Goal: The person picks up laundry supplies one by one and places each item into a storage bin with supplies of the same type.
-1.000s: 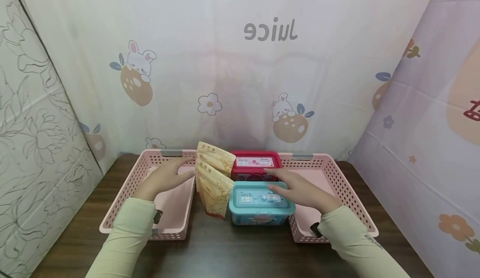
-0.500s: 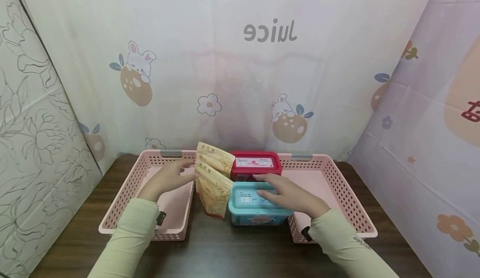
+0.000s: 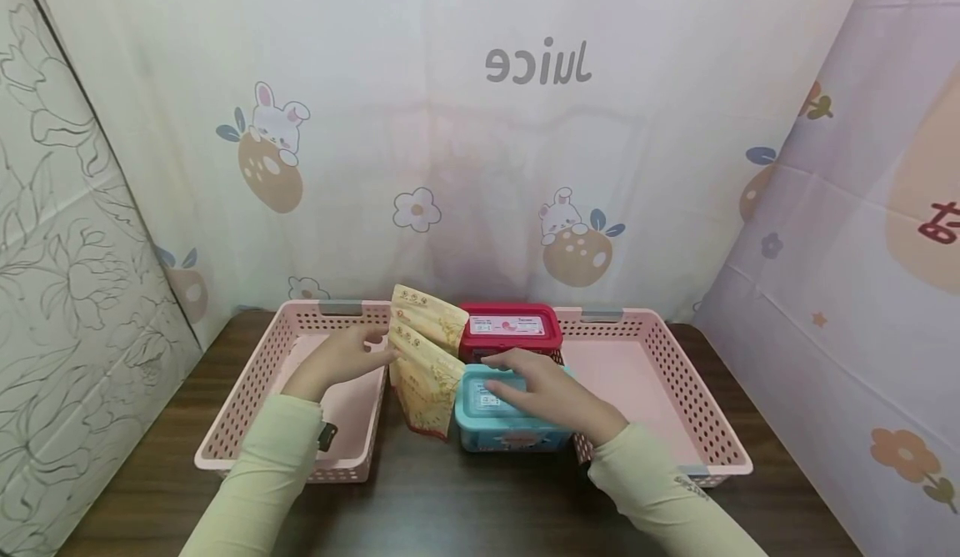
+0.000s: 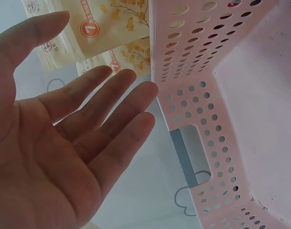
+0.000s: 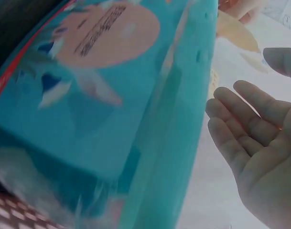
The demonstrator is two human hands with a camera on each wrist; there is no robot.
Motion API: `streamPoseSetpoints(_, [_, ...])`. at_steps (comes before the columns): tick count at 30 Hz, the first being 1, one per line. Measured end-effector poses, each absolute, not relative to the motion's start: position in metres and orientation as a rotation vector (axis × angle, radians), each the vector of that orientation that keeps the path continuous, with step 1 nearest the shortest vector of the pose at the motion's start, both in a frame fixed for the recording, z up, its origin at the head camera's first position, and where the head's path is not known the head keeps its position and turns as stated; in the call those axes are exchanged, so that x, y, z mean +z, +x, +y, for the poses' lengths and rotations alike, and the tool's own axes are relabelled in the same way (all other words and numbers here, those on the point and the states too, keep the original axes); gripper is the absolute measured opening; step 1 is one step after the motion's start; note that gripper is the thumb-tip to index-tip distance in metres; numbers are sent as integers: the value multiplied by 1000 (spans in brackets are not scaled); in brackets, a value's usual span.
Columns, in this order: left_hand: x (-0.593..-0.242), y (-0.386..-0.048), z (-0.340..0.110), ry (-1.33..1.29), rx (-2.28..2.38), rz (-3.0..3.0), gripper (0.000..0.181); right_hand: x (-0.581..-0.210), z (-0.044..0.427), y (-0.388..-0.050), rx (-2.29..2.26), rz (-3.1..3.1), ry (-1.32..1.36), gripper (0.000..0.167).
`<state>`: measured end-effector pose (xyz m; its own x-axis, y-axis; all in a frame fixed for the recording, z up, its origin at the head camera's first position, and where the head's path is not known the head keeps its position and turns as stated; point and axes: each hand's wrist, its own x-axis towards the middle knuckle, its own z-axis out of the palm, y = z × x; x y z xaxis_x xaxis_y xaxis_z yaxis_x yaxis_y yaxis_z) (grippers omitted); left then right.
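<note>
My left hand (image 3: 336, 363) hovers over the inner side of the left pink basket (image 3: 251, 386), fingers spread and loosely bent. Its thumb tip lies by the edge of the front yellow pouch (image 3: 423, 386); contact cannot be told. A second yellow pouch (image 3: 435, 311) stands behind that one. In the left wrist view the palm (image 4: 45, 171) holds nothing. Over the lid of the teal lidded box (image 3: 510, 440) is my right hand (image 3: 551, 394), relaxed and partly hiding the lid. The right wrist view shows its fingers apart from the box. A red lidded box (image 3: 517, 340) stands behind the teal one.
Right of the boxes stands another pink perforated basket (image 3: 697, 398), its inner front corner behind my right forearm. All stand on a dark wooden table (image 3: 450, 507). A printed curtain (image 3: 465, 148) closes off the back, with more sheets at both sides.
My right hand has moved left across the teal box's lid. My left hand has shifted slightly right, closer to the front pouch. The pouches, boxes and baskets stay in place.
</note>
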<state>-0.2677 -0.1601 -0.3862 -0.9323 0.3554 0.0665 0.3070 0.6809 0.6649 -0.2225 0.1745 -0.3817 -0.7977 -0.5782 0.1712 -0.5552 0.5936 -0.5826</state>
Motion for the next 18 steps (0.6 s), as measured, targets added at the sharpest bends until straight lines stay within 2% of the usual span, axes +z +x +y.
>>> streamPoseSetpoints(10, [-387, -269, -159, 521, 1118, 2792, 58, -385, 152, -220, -1001, 2741, -969, 38])
streamPoseSetpoints(18, [-387, -270, -160, 471, 1094, 2790, 54, -389, 137, -222, -982, 2767, -1024, 27])
